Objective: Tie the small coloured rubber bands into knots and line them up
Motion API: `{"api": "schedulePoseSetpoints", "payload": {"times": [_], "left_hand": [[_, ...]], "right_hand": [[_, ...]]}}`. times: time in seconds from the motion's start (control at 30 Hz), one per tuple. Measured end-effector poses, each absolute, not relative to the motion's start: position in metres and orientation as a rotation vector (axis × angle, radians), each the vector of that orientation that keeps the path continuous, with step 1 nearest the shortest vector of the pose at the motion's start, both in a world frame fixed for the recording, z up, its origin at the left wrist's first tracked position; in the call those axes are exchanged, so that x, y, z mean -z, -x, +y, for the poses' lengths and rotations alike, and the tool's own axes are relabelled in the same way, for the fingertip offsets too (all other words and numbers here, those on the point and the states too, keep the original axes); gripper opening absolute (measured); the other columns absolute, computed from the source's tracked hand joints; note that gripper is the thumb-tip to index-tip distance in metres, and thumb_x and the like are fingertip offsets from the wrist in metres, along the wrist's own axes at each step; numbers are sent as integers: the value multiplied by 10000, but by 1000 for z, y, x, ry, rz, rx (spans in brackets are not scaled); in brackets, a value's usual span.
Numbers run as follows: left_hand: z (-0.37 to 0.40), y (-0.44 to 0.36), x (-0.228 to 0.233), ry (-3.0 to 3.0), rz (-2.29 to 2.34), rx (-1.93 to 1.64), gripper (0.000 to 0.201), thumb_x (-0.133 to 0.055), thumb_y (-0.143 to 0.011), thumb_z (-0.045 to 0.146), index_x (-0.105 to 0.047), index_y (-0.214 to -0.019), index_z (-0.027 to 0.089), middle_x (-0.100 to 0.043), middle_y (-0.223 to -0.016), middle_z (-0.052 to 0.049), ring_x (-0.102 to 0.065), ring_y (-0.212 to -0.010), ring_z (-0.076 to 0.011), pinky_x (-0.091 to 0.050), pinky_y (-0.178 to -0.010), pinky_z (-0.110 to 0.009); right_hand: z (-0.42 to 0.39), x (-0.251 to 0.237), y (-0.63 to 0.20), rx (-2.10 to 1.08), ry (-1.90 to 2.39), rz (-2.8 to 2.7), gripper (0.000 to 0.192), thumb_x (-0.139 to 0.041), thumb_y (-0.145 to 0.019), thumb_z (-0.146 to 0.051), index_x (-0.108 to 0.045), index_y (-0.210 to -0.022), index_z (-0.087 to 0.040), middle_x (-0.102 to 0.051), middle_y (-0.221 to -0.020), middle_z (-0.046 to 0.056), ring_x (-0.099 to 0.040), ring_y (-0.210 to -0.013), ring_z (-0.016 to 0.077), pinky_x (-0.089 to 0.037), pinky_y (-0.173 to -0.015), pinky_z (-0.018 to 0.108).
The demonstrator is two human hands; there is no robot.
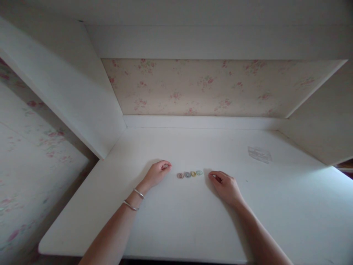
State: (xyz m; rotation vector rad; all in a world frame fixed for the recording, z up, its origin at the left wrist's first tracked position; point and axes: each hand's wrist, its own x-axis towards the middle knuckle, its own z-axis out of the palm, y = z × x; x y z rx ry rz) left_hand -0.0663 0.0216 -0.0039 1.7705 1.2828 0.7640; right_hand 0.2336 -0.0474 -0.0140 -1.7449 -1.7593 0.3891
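Note:
A short row of small, round, ring-like pieces lies on the white desk top between my hands. From left to right come a pinkish-brown ring point(180, 176), a grey-blue ring point(187, 175), a yellow ring point(193, 173) and a pale green ring point(199, 172). My left hand point(156, 173) rests left of the row, fingers curled and thumb against the index finger, with nothing showing in it. To the right of the green ring, my right hand point(224, 186) lies with its fingers likewise curled and no object visible. Neither hand touches the rings.
A crumpled clear plastic wrapper point(259, 154) lies at the right rear of the white desk point(179, 228). White side panels point(68, 81) and a floral wall point(201, 88) enclose the desk's back, with a white shelf overhead. Two silver bangles point(131, 206) circle my left wrist.

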Motion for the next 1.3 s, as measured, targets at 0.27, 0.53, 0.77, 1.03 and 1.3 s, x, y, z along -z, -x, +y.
{"api": "schedulePoseSetpoints", "payload": {"times": [0.27,0.53,0.77,1.03,1.3], "left_hand": [[20,66,1,-1768,1267,-779,270,-505,-815,364,-641,-939,167,-689,-921,-58,-629,-838,-190,-466,-748,-277],[21,66,2,-1793,1287,-778,282,-504,-817,379,-645,-940,167,-688,-906,-52,-629,-821,-181,-467,-735,-268],[21,66,3,-1789,1279,-780,285,-500,-820,385,-640,-943,169,-684,-932,-63,-628,-861,-195,-472,-768,-284],[21,66,2,-1799,1275,-776,267,-500,-823,370,-643,-941,177,-684,-934,-49,-629,-856,-184,-469,-761,-271],[21,66,3,-1815,1289,-773,262,-505,-824,365,-647,-940,178,-685,-917,-43,-626,-825,-176,-460,-735,-260]], "right_hand": [[-47,15,-234,-391,1755,-1761,371,-406,-850,-470,-678,-860,-218,-654,-755,40,-555,-624,153,-402,-609,257],[-48,13,-233,-384,1746,-1780,379,-400,-858,-471,-676,-850,-211,-648,-732,34,-552,-615,149,-396,-599,247],[-48,13,-232,-380,1742,-1779,356,-414,-848,-451,-679,-853,-213,-662,-766,43,-568,-644,155,-406,-620,253],[-49,15,-232,-359,1742,-1780,344,-417,-846,-446,-681,-847,-226,-669,-774,34,-582,-650,153,-416,-624,245],[-48,14,-232,-369,1767,-1802,354,-404,-853,-450,-676,-855,-223,-665,-780,43,-576,-663,162,-409,-623,252]]}}
